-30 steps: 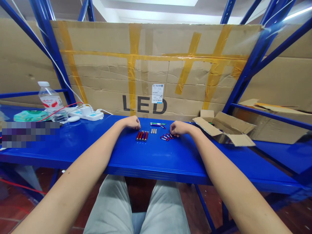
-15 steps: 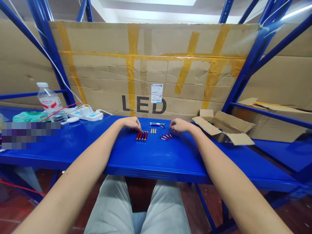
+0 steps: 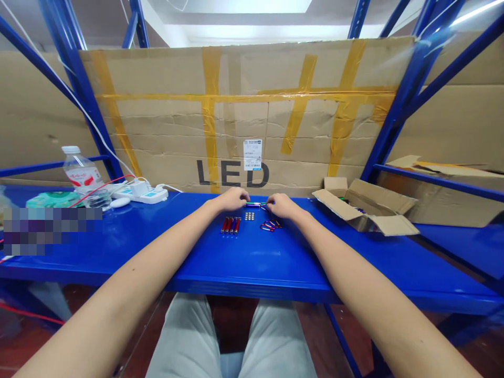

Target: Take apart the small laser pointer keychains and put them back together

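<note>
My left hand (image 3: 236,198) is closed at the left end of a row of slim shiny tubes (image 3: 255,205), green and purple. At their right end my right hand (image 3: 280,205) is closed too, its fingertips by a small carabiner. Both hands seem to pinch the tubes' ends. Several red and purple tubes (image 3: 230,225) lie side by side in front of my left hand. Small silver discs (image 3: 249,216) form a block between the hands. Several red carabiners (image 3: 271,225) lie in front of my right hand.
An open cardboard box (image 3: 364,207) stands at the right on the blue table (image 3: 252,262). At the left are a water bottle (image 3: 84,176), a white power strip (image 3: 147,194) with cables and a green packet (image 3: 53,199). A large taped cardboard panel (image 3: 169,126) stands behind.
My left hand has moved right and away from the red tubes to the green and purple ones. My right hand has shifted slightly left to their other end. The view has tilted slightly.
</note>
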The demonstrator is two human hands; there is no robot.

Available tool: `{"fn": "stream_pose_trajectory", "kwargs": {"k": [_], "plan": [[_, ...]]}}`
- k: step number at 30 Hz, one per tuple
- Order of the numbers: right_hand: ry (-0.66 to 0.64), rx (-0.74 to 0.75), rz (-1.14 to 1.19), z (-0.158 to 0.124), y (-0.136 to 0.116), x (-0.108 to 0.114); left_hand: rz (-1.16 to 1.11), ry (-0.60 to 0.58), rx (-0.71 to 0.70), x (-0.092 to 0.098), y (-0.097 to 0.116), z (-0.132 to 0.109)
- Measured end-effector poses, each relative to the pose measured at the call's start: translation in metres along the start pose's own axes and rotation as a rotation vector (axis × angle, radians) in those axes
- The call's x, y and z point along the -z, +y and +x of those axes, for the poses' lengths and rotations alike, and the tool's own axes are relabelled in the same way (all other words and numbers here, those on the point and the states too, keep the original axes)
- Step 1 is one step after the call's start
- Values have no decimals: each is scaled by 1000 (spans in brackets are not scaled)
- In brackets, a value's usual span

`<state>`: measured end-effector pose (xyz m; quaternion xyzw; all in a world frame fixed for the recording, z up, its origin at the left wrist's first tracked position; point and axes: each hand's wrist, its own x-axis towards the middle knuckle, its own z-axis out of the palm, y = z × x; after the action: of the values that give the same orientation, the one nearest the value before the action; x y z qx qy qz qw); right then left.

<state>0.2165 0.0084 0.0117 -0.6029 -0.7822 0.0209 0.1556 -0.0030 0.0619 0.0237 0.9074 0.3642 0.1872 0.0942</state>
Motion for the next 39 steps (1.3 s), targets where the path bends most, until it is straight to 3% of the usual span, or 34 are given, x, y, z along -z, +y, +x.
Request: {"fn": "stream_pose_trajectory", "kwargs": {"k": [8, 16, 21, 24, 27, 31, 39], "plan": [[-57, -14, -45, 8, -8, -13, 169, -121, -62, -13, 18, 21], [-59, 69, -63, 8, -16, -9, 241, -118, -117, -9, 12, 21], [86, 109, 284, -1, -18, -4, 216, 69, -253, 6, 15, 4], [128, 120, 574, -5, -21, 0, 183, 82, -249, 10, 24, -7], [-16, 74, 767, -3, -24, 6, 218, 81, -218, 8, 34, -14], [-269, 83, 780, 7, -23, 16, 319, 51, -160, 7, 39, -14], [-243, 81, 703, 13, -29, 13, 319, 40, -142, 8, 34, -18]]}}
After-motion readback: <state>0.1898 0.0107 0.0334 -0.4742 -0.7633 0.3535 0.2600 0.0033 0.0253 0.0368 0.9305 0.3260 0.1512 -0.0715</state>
